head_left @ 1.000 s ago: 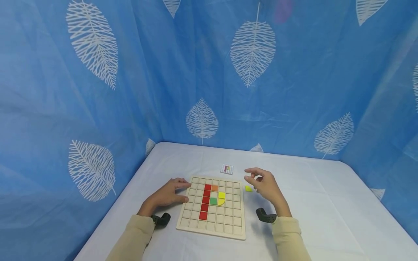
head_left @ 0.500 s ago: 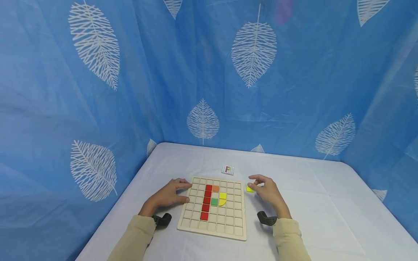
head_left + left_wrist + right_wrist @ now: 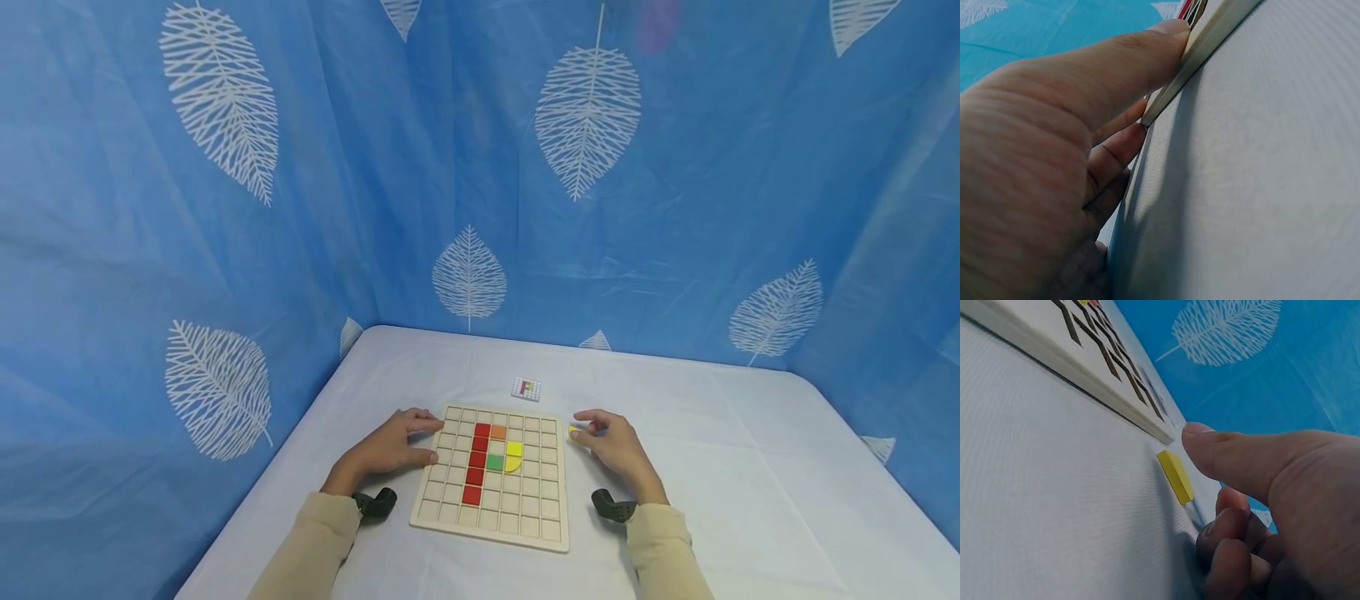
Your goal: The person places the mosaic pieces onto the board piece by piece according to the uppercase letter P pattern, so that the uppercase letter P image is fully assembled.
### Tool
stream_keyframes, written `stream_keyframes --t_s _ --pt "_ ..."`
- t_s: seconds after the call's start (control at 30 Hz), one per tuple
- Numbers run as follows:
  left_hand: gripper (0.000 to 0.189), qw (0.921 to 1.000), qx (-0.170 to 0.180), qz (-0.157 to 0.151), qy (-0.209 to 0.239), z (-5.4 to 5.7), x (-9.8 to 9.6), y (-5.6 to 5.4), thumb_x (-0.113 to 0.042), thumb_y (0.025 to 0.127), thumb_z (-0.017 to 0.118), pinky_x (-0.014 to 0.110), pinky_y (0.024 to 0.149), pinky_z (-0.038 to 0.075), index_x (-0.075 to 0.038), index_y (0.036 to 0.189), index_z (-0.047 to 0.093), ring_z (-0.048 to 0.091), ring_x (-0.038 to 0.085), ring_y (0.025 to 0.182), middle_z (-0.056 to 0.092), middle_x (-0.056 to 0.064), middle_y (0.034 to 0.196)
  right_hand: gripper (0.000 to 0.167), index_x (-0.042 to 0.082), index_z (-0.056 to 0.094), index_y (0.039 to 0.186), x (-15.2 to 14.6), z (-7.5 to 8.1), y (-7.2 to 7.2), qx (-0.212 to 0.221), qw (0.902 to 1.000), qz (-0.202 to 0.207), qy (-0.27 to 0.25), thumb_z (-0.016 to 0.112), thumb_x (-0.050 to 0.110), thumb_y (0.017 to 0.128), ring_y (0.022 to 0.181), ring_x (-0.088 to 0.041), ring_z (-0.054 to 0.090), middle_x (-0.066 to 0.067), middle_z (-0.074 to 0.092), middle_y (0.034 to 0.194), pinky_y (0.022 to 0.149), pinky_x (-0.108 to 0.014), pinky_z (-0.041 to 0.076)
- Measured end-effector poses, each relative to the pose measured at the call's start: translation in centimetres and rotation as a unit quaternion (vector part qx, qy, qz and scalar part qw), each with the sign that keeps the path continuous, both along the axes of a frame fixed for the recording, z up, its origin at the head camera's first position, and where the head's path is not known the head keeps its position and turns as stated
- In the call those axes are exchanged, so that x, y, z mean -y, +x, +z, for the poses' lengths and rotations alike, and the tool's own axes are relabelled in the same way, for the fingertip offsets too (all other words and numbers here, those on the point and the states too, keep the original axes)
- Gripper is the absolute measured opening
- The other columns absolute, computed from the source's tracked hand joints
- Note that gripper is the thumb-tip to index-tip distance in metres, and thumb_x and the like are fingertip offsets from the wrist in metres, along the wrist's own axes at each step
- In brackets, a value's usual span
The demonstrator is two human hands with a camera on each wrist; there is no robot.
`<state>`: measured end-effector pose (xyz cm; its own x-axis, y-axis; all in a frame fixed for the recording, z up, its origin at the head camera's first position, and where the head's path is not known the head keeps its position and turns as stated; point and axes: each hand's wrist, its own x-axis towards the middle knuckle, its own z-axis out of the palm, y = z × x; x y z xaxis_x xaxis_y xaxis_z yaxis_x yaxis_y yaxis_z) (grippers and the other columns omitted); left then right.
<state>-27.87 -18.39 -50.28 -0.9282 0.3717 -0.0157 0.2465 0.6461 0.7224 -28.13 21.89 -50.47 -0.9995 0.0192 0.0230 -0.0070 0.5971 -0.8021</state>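
A wooden grid board (image 3: 490, 522) bears a column of red square tiles (image 3: 476, 459), plus an orange tile (image 3: 498, 432), a green tile (image 3: 495, 462), a yellow square (image 3: 514, 448) and a yellow rounded piece (image 3: 512, 463). My left hand (image 3: 386, 450) rests at the board's left edge, its thumb (image 3: 1169, 47) and fingertips touching the rim. Right of the board, my right hand (image 3: 615, 442) is over a loose yellow piece (image 3: 1174, 477) on the table, partly covered in the head view. In the right wrist view, the thumb (image 3: 1222, 450) stands just above that piece, other fingers bent beyond.
Beyond the board lies a small pattern card (image 3: 527, 389) with a printed coloured grid. The table (image 3: 750, 483) has a white cloth, and a blue curtain (image 3: 390, 167) with white leaves encloses its far side and flanks.
My right hand has come down over the loose yellow piece, now covering most of it in the head view. The left hand stays at the board's edge.
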Motion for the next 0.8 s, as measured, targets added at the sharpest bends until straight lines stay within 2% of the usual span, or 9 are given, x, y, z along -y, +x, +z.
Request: stream_keyframes --t_s 0.27,0.8 --pt "0.064 1.0 -0.002 -0.002 -0.001 0.0 0.07 -0.03 -0.037 0.079 0.084 0.062 0.116 0.031 -0.02 0.137 0.064 0.035 0.034 0.145 0.05 0.007 0.147 0.034 0.011 0.072 0.117 0.27 -0.32 -0.11 -0.005 0.9984 -0.013 0.055 0.079 0.022 0.085 0.079 -0.016 0.052 -0.001 0.06 0.087 0.072 -0.029 0.041" --pt "0.064 1.0 -0.002 -0.002 0.003 0.0 0.03 -0.01 -0.037 0.079 0.084 0.061 0.117 0.031 -0.019 0.137 0.063 0.035 0.034 0.145 0.051 0.007 0.146 0.031 0.011 0.075 0.111 0.63 -0.18 0.11 -0.011 0.9944 -0.022 0.103 0.079 0.025 0.084 0.079 -0.016 0.052 0.002 0.059 0.082 0.073 -0.03 0.039"
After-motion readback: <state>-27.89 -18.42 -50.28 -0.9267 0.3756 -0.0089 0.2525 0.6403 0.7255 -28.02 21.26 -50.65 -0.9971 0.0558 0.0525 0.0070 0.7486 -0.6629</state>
